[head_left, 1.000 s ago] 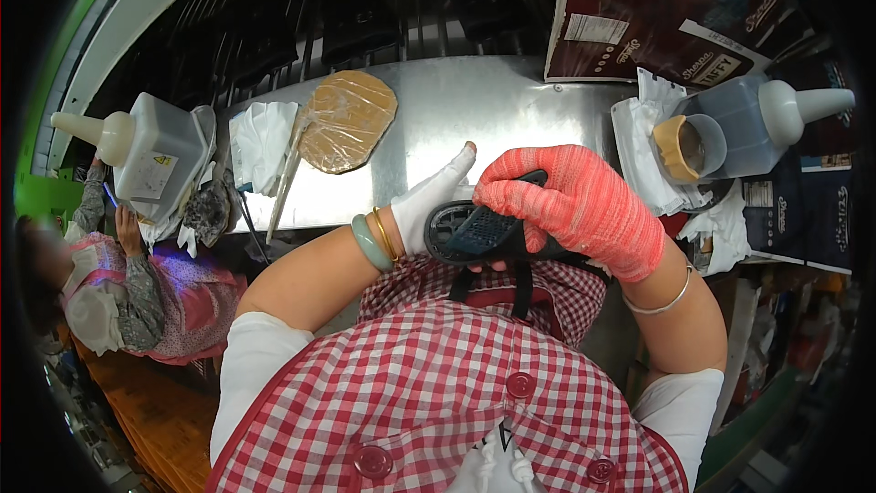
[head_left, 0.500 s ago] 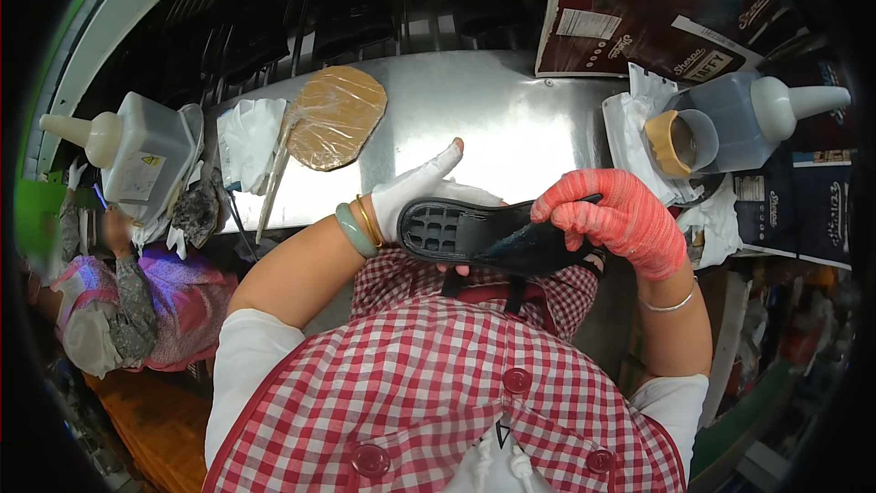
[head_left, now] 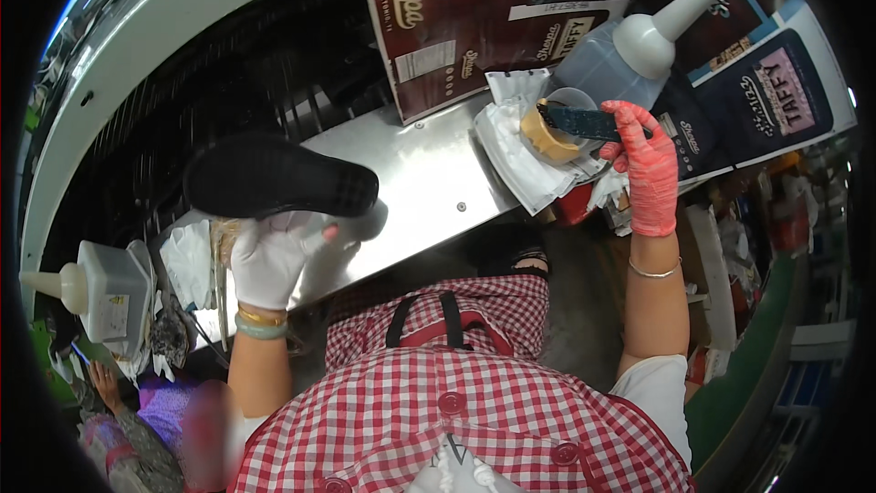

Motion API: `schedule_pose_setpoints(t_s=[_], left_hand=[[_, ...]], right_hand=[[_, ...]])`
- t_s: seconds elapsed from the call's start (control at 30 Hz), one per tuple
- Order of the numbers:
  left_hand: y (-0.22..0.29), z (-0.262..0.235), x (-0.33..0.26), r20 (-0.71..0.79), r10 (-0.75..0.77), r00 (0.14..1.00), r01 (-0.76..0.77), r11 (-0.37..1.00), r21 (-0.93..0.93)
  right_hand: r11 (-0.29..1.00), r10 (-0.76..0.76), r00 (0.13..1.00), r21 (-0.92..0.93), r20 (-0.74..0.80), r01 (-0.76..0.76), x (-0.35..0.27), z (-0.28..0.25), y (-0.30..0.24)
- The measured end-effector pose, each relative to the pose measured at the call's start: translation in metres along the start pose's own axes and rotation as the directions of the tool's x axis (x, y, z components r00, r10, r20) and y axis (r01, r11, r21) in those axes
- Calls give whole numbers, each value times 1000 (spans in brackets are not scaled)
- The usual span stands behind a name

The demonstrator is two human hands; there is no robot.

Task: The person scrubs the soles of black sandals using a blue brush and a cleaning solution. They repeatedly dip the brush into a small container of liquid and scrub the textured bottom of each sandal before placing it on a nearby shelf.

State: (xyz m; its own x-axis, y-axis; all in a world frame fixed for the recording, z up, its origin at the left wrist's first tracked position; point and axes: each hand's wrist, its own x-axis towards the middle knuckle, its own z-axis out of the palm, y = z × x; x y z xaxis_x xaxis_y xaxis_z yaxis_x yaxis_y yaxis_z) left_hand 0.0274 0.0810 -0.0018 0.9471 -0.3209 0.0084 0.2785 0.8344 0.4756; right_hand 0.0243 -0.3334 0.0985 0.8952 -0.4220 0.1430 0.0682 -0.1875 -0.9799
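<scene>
My left hand point(head_left: 268, 260), in a white glove, holds up a black shoe sole point(head_left: 274, 181) from below at the left. The sole's smooth dark face is turned up, its toe end pointing left. Most of the fingers are hidden beneath it. At the right, my right hand point(head_left: 646, 164), in a red knitted glove, pinches a dark, flat-handled brush point(head_left: 589, 122). The brush's far end reaches over the mouth of a small clear cup with a yellow rim piece point(head_left: 546, 139). Whether the tip touches the cup's contents cannot be made out.
Behind the cup stands a translucent squeeze bottle point(head_left: 620, 59) with a white nozzle, before maroon cardboard point(head_left: 438, 27). White packets point(head_left: 511, 151) lie under the cup on the metal table point(head_left: 411, 173). Another bottle point(head_left: 114, 292) is at the left; a dark rack runs behind. A co-worker's arm point(head_left: 105, 388) shows lower left.
My left hand has carried the sole left and away from my body, turning its cavities out of sight. My right hand has moved up to the cup with the brush. The view has swung right.
</scene>
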Motion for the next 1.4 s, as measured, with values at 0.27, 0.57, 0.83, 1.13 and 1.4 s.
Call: schedule_pose_setpoints(t_s=[0.27, 0.57, 0.83, 1.13, 1.4], left_hand=[[-40, -6, -48, -279, -308, 909, 210, 920, -331], [-55, -3, -51, -270, -331, 904, 251, 923, -292], [-72, 13, -27, -85, -268, 960, 222, 909, -354], [-72, 38, -17, 55, -216, 975, 220, 893, -391], [-75, 48, -21, 12, -202, 979, 201, 963, -177]], right_hand=[[988, 98, 995, -120, -22, -100, 14, -11, 32], [982, 155, 988, -105, -5, -155, 23, -14, 36], [879, 215, 965, 401, 152, -259, -32, 35, 24], [849, 189, 883, 380, 430, -367, -96, 124, -14], [838, 223, 860, 361, 459, -410, -102, 131, -11]])
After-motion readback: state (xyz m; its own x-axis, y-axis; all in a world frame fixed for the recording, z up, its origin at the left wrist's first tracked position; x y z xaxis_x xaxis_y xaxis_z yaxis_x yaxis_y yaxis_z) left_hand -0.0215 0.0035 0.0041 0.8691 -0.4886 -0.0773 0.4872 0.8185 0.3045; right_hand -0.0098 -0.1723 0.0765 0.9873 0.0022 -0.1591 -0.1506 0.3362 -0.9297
